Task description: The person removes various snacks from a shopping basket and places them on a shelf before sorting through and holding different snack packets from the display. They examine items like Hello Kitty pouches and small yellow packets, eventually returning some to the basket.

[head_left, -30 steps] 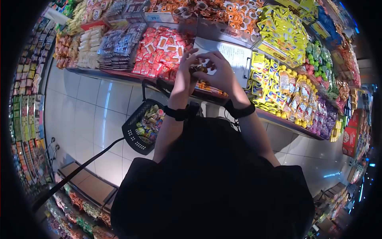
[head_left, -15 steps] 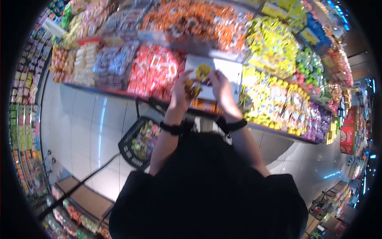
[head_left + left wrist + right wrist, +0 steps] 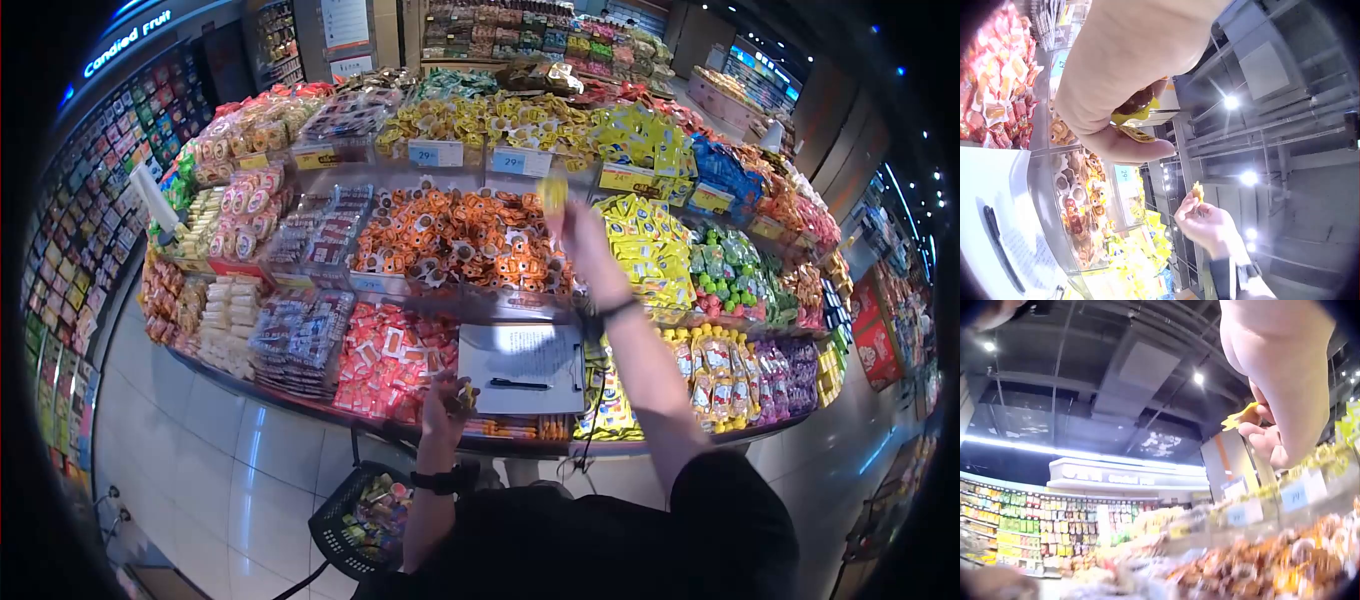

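Observation:
My right hand (image 3: 588, 245) is stretched far forward over the display. It pinches a small yellow packet (image 3: 553, 194), whose jagged edge sticks out past the fingertips in the right wrist view. My left hand (image 3: 440, 415) stays low and near, beside the clipboard (image 3: 480, 345) and the red-and-white wrapped sweets (image 3: 385, 355). Gripped in it are small yellow-and-brown packets (image 3: 1138, 107), partly hidden by the palm and thumb. Behind the raised right hand are the yellow packets on the upper tier (image 3: 455, 125).
A black pen (image 3: 518, 384) lies on the clipboard's paper. Orange-wrapped sweets (image 3: 450, 235) fill the bin behind it, with clear dividers and price tags (image 3: 520, 162) along the tiers. A black basket (image 3: 335, 535) of packets stands below left. Yellow bags (image 3: 640, 245) lie to the right.
Both hands were close together over the clipboard. My right hand has reached forward and up with a yellow packet, while the left has stayed near the clipboard. The head view has tilted up.

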Tool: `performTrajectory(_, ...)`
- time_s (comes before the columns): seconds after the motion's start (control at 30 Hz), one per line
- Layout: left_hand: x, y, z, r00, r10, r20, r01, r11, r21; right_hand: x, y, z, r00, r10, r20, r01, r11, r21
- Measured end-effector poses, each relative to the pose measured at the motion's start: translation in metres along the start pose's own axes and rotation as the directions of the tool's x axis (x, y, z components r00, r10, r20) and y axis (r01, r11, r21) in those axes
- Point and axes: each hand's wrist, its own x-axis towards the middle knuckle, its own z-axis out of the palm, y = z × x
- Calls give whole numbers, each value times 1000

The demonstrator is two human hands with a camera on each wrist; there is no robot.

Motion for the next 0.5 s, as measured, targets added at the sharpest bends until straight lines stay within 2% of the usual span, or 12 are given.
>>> performTrajectory(0.03, 2, 0, -1, 1000, 1, -1, -1, 1000, -8, 45, -19, 5, 997, -13, -80, 15, 999, 28)
performTrajectory(0.07, 2, -1, -4, 1000, 4, 29, -4, 1000, 9, 88, -29, -1, 979, 111, -171, -103, 993, 54)
performTrajectory(0.1, -1, -1, -2, 1000, 6, 26, -7, 1000, 12, 92, -33, 0, 979, 112, -170, -104, 993, 58)
performTrajectory(0.13, -3, -2, -1, 999, 17, 47, -16, 1000, -23, 96, -35, 4, 986, 4, -169, -61, 941, -334)
performTrajectory(0.17, -5, 0, -2, 997, 28, 65, -24, 998, -60, 99, -33, 8, 987, -96, -125, -14, 738, -675)
performTrajectory(0.23, -17, 11, 5, 999, 30, 26, -28, 996, -87, 25, -13, 29, 968, -149, 203, 249, 461, -852)
performTrajectory(0.27, -17, 14, 11, 999, 34, -3, -34, 993, -116, -4, 28, 25, 907, -247, 342, 420, 461, -781)
performTrajectory(0.3, -15, 13, 11, 999, 41, 0, -41, 990, -137, -53, 44, 30, 910, -125, 396, 411, 400, -819)
performTrajectory(0.33, -14, 14, 9, 997, 71, -10, -72, 974, -216, -70, 82, 11, 810, -38, 585, 546, 414, -728)
performTrajectory(0.37, -13, 17, 8, 995, 100, -22, -102, 953, -286, -102, 103, 11, 742, -111, 662, 639, 417, -646)
performTrajectory(0.43, -14, 23, 12, 996, 89, -26, -93, 953, -288, -157, 113, 19, 809, 37, 587, 522, 415, -745)
performTrajectory(0.5, -10, 21, 7, 989, 129, 76, -96, 937, -336, -159, 136, 5, 818, -40, 574, 530, 440, -725)
